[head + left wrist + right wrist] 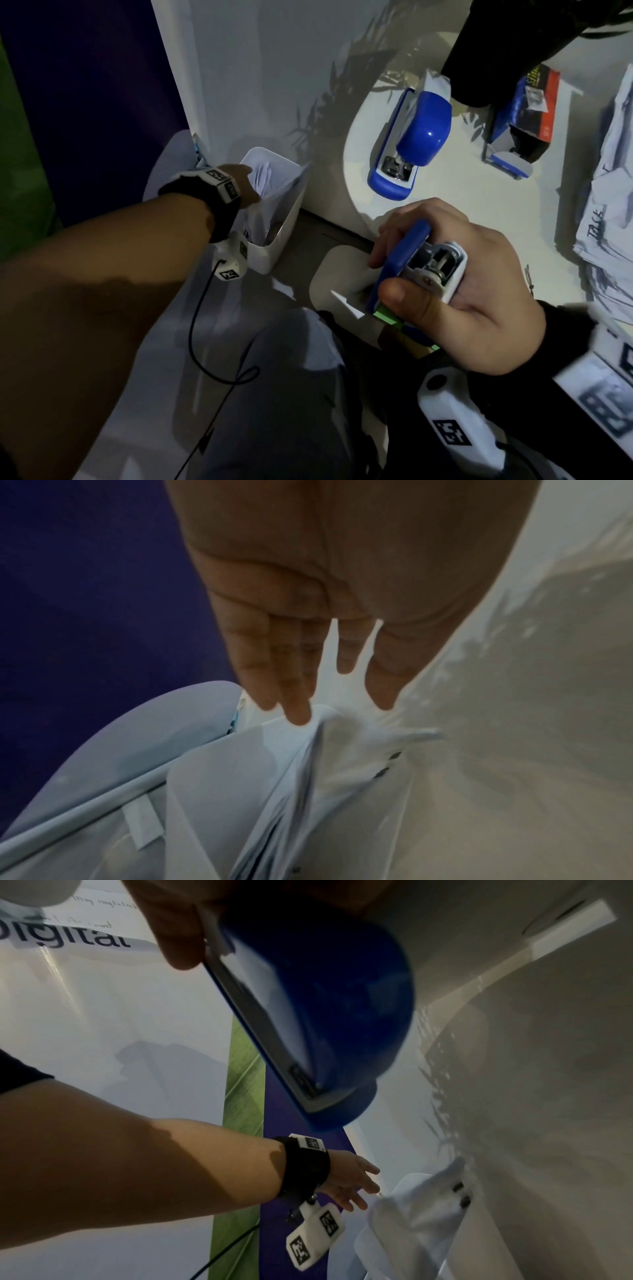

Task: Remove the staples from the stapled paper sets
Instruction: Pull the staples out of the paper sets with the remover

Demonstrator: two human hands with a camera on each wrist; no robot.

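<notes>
My left hand reaches into a white bin that stands on the floor beside the table. Its straight fingers touch the top edge of the white paper sheets standing in the bin. The sheets lean against the white wall. My right hand grips a blue and white stapler-like tool over my lap, thumb on its hinge end. In the right wrist view the tool fills the top, and the left hand shows by the bin.
A second blue stapler lies on the white table. A staple box lies open behind it. A pile of papers covers the table's right side. A black cable hangs from my left wrist.
</notes>
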